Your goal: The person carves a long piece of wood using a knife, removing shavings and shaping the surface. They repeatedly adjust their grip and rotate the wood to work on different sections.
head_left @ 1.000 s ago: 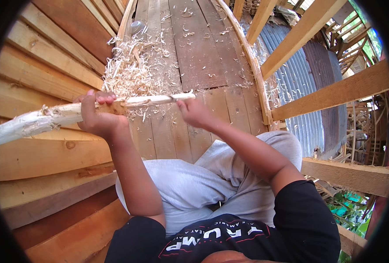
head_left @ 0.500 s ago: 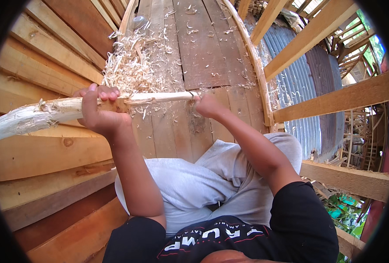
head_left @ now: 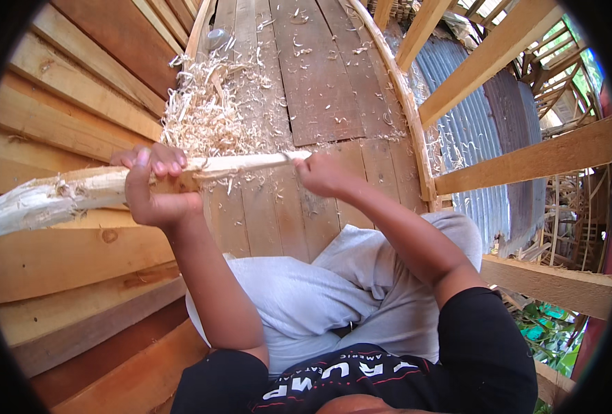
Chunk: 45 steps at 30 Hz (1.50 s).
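Shavings (head_left: 206, 117) litter planks; left hand (head_left: 152, 186) grips stick (head_left: 112, 185), right hand (head_left: 323, 174) fisted, its tool hidden.

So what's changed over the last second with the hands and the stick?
The right hand slid from mid-stick out to the thin tip of the pale wooden stick. The left hand kept its grip on the thick part. The shavings pile on the plank floor looks unchanged.

There is one view, from a camera on the person's head. It looks straight down, very close to the left hand (head_left: 155, 185) and right hand (head_left: 322, 174). The plank floor (head_left: 319, 83) runs to the top edge. The picture bends near its round rim.
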{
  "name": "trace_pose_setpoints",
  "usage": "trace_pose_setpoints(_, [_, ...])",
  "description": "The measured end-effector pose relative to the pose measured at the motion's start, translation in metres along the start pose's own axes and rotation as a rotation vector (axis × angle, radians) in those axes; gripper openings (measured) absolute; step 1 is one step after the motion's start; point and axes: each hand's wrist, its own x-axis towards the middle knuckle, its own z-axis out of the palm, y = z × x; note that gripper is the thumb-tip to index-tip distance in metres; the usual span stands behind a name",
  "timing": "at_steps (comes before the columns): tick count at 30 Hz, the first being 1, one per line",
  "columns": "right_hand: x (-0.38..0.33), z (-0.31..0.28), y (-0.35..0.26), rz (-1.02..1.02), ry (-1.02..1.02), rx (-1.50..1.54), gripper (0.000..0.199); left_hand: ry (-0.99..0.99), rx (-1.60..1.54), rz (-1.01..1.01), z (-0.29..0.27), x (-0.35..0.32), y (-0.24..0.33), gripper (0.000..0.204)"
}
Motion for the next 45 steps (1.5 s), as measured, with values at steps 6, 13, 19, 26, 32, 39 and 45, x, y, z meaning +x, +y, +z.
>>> trace_pose_setpoints(6, [0.005,0.006,-0.004,-0.089,0.001,0.207,0.055,-0.084,-0.06,0.003,-0.002,0.005,-0.003,0.013])
trace_pose_setpoints(13, [-0.024,-0.007,-0.039,-0.161,0.044,0.188,0.053,-0.133,-0.054,0.031,-0.011,0.005,-0.002,0.015])
trace_pose_setpoints(19, [-0.016,-0.008,-0.031,-0.082,0.012,0.207,0.05,-0.123,-0.034,0.049,-0.006,0.003,-0.001,0.015])
trace_pose_setpoints(26, [-0.02,-0.013,-0.035,-0.104,0.0,0.174,0.048,-0.101,-0.023,0.035,-0.002,-0.002,0.0,0.014])
trace_pose_setpoints(32, [-0.004,-0.007,-0.015,-0.082,-0.066,0.228,0.051,-0.136,-0.014,0.021,-0.006,-0.003,0.0,0.013])
trace_pose_setpoints(39, [-0.003,-0.005,-0.018,-0.105,0.021,0.185,0.05,-0.076,-0.01,0.025,-0.002,0.005,0.001,0.015])
trace_pose_setpoints(45, [-0.015,-0.011,-0.026,-0.111,0.006,0.177,0.051,-0.046,-0.037,0.011,-0.006,0.003,-0.001,0.015])
